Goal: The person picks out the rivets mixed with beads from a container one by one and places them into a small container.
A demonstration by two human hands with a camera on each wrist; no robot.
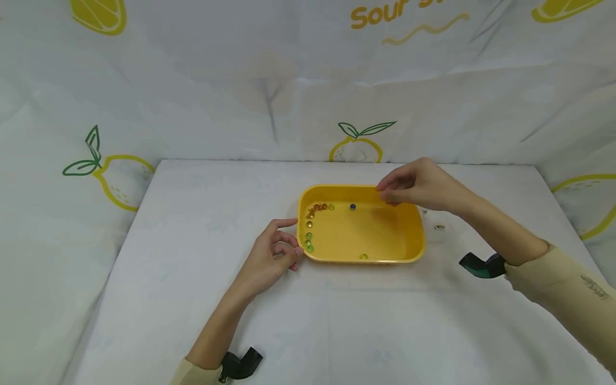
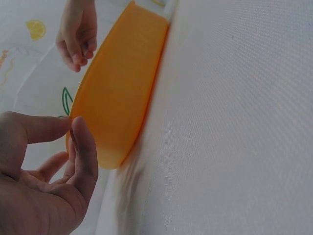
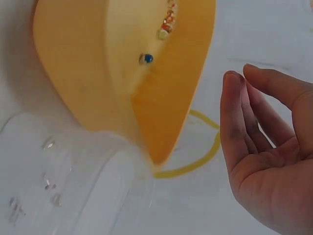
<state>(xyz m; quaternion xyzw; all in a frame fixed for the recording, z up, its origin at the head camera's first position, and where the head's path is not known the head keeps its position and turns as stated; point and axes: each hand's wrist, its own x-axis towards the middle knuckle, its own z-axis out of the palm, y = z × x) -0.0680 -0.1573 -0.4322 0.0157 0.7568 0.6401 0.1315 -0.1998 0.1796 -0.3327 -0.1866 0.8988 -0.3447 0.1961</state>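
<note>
A yellow rectangular tray (image 1: pixel 385 227) lies on the white table. Inside, amber gems (image 1: pixel 317 207) and several green gems (image 1: pixel 309 236) form a bent line along the far left and left side. One blue gem (image 1: pixel 353 207) lies near the far wall, and a yellow-green gem (image 1: pixel 363 256) lies near the front wall. My left hand (image 1: pixel 269 258) touches the tray's left end with index finger and thumb tips set apart. Above the far right rim hovers my right hand (image 1: pixel 421 184), thumb and fingertips close together; nothing shows between them in the right wrist view (image 3: pixel 269 132).
A clear plastic container (image 3: pixel 98 186) with several clear gems (image 3: pixel 47 182) stands to the right of the tray, under my right forearm. A white cloth (image 1: pixel 216 107) with lemon prints hangs behind the table (image 1: pixel 192 203). Black wrist mounts (image 1: pixel 481 266) stick out from both sleeves.
</note>
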